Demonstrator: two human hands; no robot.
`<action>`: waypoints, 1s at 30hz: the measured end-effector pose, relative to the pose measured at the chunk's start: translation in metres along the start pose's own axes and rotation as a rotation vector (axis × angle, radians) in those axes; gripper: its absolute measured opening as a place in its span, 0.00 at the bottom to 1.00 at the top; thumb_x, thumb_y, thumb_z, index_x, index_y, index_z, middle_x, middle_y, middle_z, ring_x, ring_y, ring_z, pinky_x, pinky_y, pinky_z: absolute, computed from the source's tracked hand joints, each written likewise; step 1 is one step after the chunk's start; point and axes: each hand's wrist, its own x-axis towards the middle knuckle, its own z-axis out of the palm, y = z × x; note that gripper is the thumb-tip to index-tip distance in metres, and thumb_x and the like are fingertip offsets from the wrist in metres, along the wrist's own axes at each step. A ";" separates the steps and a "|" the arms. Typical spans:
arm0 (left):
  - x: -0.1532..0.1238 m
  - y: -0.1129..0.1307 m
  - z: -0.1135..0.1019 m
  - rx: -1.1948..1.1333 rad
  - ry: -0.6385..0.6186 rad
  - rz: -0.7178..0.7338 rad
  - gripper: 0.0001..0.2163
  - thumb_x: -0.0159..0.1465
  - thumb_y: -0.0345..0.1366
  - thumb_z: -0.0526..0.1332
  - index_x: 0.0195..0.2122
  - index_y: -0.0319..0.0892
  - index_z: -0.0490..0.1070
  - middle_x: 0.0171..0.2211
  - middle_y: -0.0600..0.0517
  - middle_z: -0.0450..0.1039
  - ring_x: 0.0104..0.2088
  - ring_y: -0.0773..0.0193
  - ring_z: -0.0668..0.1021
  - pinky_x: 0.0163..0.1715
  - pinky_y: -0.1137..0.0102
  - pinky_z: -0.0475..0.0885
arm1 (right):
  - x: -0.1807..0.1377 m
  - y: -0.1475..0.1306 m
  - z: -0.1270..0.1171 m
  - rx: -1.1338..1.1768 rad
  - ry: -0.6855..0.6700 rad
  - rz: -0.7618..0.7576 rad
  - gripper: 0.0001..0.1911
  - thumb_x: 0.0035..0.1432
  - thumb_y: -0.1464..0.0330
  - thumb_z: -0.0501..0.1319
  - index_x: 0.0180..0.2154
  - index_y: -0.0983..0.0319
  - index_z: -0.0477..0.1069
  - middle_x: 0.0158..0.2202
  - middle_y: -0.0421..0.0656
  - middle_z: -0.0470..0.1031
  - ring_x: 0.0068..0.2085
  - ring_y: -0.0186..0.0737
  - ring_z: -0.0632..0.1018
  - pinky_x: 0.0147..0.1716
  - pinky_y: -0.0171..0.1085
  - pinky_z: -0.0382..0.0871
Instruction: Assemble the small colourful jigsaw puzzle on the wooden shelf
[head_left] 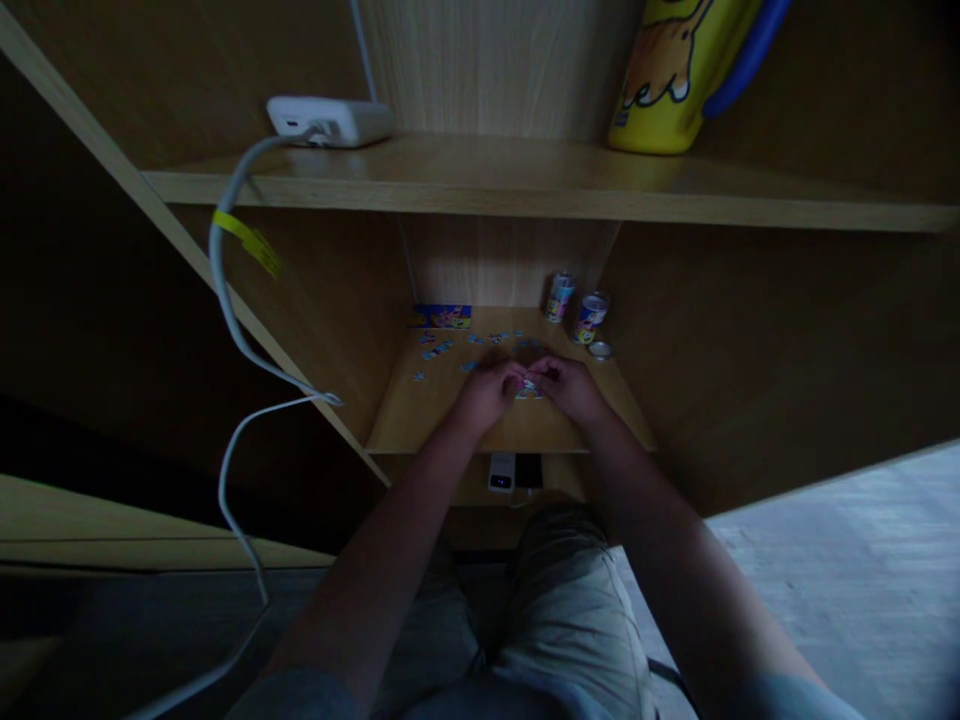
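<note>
Both my hands meet over a small wooden desk surface (420, 420) far below me. My left hand (489, 388) and my right hand (568, 385) are closed in pinches around small jigsaw pieces (529, 386) between their fingertips. Several loose blue puzzle pieces (439, 349) lie scattered on the wood just beyond the hands. A colourful puzzle picture card (441, 317) leans at the back left of the surface. The light is dim, so the pieces in my fingers are hard to make out.
Two small printed cans (559, 296) (590, 316) and a round lid (600, 350) stand at the back right. A white charger (330, 120) with a hanging cable (225, 300) and a yellow mug (675, 80) sit on the upper shelf. A small device (502, 472) lies below the desk edge.
</note>
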 end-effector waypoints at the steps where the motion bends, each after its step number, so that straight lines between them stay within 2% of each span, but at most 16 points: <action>1: 0.000 0.000 -0.001 0.045 0.007 -0.002 0.09 0.73 0.25 0.63 0.46 0.45 0.81 0.44 0.50 0.87 0.46 0.59 0.87 0.54 0.63 0.81 | 0.000 0.000 -0.001 0.000 -0.004 0.007 0.17 0.64 0.50 0.71 0.39 0.56 0.84 0.38 0.45 0.88 0.38 0.45 0.85 0.42 0.42 0.78; 6: 0.001 0.001 -0.002 0.163 -0.024 -0.038 0.11 0.68 0.22 0.63 0.40 0.45 0.81 0.41 0.50 0.87 0.43 0.57 0.86 0.52 0.61 0.80 | -0.003 0.003 -0.003 0.012 -0.039 0.038 0.16 0.63 0.50 0.72 0.38 0.56 0.85 0.38 0.44 0.88 0.39 0.46 0.85 0.43 0.42 0.79; 13: 0.001 -0.001 0.000 0.203 -0.040 -0.011 0.06 0.68 0.27 0.67 0.39 0.45 0.82 0.40 0.48 0.86 0.41 0.57 0.84 0.50 0.61 0.80 | -0.004 0.006 -0.004 0.068 -0.098 0.068 0.18 0.61 0.48 0.74 0.37 0.56 0.85 0.38 0.44 0.89 0.40 0.46 0.86 0.44 0.43 0.79; 20: 0.002 -0.003 0.000 0.177 -0.016 0.021 0.07 0.67 0.26 0.67 0.37 0.47 0.81 0.38 0.50 0.85 0.42 0.56 0.84 0.51 0.61 0.79 | -0.005 0.004 -0.002 0.090 -0.119 0.072 0.19 0.59 0.47 0.75 0.35 0.56 0.84 0.38 0.43 0.89 0.40 0.46 0.85 0.44 0.43 0.79; 30: 0.003 0.000 -0.001 0.168 -0.027 0.012 0.09 0.67 0.24 0.67 0.36 0.46 0.81 0.38 0.49 0.84 0.43 0.55 0.83 0.53 0.59 0.78 | -0.003 0.006 -0.001 0.025 -0.109 -0.009 0.12 0.62 0.55 0.73 0.36 0.56 0.83 0.37 0.43 0.88 0.38 0.44 0.85 0.43 0.41 0.77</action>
